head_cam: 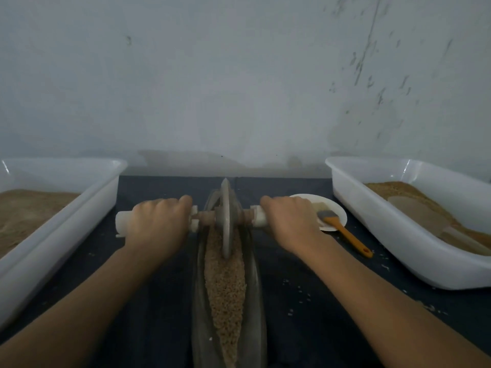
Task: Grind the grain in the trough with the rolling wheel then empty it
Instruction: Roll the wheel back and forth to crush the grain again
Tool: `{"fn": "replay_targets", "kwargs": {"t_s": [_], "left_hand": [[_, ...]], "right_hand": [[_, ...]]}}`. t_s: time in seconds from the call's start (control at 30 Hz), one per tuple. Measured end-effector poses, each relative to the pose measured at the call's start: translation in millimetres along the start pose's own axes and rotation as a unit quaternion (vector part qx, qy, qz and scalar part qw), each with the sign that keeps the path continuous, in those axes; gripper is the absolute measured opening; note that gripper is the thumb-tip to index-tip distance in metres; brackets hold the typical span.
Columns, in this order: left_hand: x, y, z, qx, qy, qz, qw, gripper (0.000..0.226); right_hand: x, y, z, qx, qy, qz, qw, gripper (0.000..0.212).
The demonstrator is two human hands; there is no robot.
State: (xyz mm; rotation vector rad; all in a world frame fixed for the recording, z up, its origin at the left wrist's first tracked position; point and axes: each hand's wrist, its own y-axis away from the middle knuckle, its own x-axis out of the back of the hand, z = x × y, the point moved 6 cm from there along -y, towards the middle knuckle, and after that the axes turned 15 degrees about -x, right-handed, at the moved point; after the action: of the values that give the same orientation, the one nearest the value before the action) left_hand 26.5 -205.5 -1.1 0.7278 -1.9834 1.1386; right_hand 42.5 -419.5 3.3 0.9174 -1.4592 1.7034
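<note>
A: What is seen from the head camera?

B: A long metal trough (255, 288) is laid lengthwise on a dark cloth (305, 301), running away from the viewer. It is filled with brown grain (225, 282) along its middle.

A: And the wheel?

B: The wheel (225, 219) is stood upright on its edge in the grain, toward the trough's far end. An axle is passed through its centre, with a white handle (122, 221) on each side.

A: How are the hands held?

B: The left hand (158, 221) is wrapped around the left handle, fingers curled over the top. The right hand (288, 219) is closed the same way around the right handle. Both arms are stretched forward.

A: What else is laid out?

B: A white tray (87, 197) of brown meal is set at the left, and another tray (398, 235) at the right. Just beside the right hand, a white plate (340, 216) is placed, with an orange-handled brush (345, 232) resting across its rim. Loose grains are scattered on the cloth.
</note>
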Motion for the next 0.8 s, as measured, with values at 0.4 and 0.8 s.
{"fn": "replay_targets", "kwargs": {"t_s": [0.4, 0.8], "left_hand": [[79, 90, 38, -0.085, 0.086, -0.008, 0.993, 0.073], [13, 24, 7, 0.032, 0.002, -0.051, 0.998, 0.029]], "right_hand": [[79, 112, 0, 0.075, -0.035, 0.045, 0.996, 0.039], [15, 22, -2, 0.030, -0.006, -0.009, 0.999, 0.029]]}}
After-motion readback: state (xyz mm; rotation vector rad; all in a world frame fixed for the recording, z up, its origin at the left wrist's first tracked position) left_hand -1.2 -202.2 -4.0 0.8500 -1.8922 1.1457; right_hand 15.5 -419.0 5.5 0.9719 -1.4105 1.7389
